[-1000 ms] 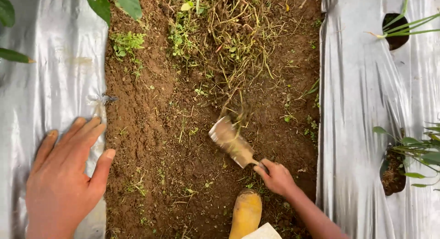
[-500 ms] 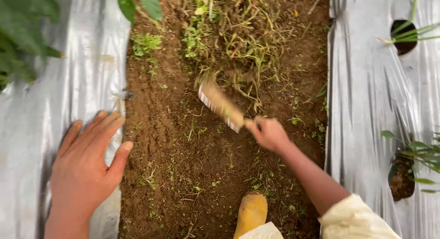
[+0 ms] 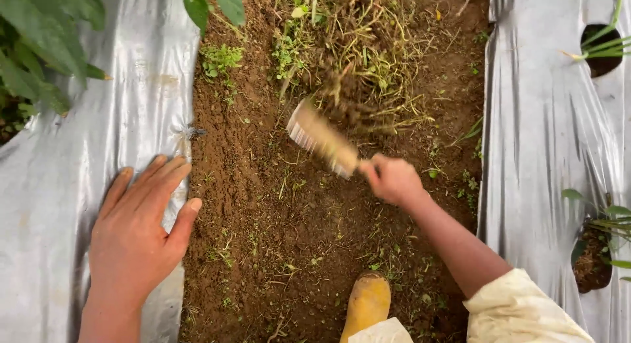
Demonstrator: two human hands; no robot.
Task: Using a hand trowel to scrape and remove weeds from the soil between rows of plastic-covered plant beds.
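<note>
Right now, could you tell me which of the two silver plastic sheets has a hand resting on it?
The silver sheet on the left: the left hand lies flat on its edge, while the right-side sheet is untouched.

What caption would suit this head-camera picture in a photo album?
Right hand swings a flat hand hoe into uprooted weeds on a soil strip, left hand flat on silver mulch film.

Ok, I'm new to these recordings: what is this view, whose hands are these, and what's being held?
This is one camera worn on a person's head, looking down. No machine here, just two bare hands. The left hand lies flat on the silver plastic sheet beside a strip of bare soil. The right hand grips a short flat-bladed hand tool, blurred, at a pile of pulled weeds. A yellow boot shows below. Plants grow through holes in the sheet at right.
</note>
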